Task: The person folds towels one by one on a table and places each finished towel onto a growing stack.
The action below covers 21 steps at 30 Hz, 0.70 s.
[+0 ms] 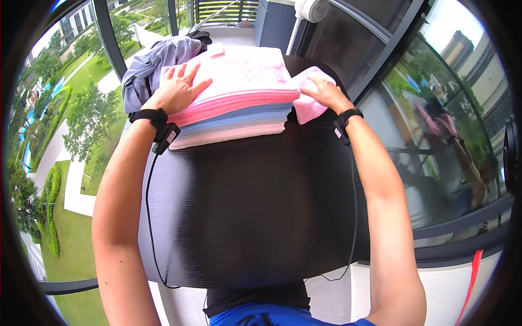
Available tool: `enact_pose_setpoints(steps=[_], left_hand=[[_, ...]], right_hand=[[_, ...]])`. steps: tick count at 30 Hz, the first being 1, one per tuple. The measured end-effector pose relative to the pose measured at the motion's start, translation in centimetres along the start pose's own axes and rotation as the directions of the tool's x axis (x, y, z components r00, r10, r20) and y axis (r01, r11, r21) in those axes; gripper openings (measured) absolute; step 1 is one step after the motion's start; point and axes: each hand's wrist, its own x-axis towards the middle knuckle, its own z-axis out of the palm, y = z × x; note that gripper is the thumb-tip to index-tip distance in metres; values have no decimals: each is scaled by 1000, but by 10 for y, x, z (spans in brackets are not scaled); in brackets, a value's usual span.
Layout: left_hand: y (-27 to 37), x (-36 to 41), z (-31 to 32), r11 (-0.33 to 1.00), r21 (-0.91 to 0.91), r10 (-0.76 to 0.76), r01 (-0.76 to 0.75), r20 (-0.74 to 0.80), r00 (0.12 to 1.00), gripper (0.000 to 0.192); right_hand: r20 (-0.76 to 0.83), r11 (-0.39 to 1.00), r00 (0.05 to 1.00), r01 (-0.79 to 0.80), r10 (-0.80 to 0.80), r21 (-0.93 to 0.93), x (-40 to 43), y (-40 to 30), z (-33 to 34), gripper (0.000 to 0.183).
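Observation:
A stack of folded cloths (240, 102), pink on top with blue, grey and pale pink layers below, lies at the far part of the dark table. My left hand (177, 87) rests flat on the stack's left top edge, fingers spread. Right of the stack, my right hand (324, 93) is on a separate crumpled pink cloth (312, 108); whether its fingers grip the cloth is unclear. The top cloth has a small tag and a faint pattern. Each wrist wears a black strap with a small device and a cable.
The black wood-grain table (253, 212) has a rounded edge near my body. Behind the stack's left side lies a heap of grey-blue clothing (157, 69) with a black item. A white fan (312, 10) stands beyond the table. Glass panels flank both sides.

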Motion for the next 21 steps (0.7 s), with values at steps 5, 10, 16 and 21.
enact_pose_setpoints(steps=[5,10,16,21], left_hand=[[-22,-2,29,972,-147,-184,183,4,983,80],[24,1,-43,868,-168,-423,467,240,874,90],[86,-61,-115,943,-15,-333,333,-57,941,90],[182,-146,-158,935,-354,51,29,213,976,93]], right_hand=[[181,974,981,-32,74,-224,-42,-26,36,63],[104,938,993,-7,45,-346,-66,-18,37,33],[153,927,986,119,-68,-357,-148,-1,14,13],[172,909,936,342,-307,-237,-253,-34,-9,8]])
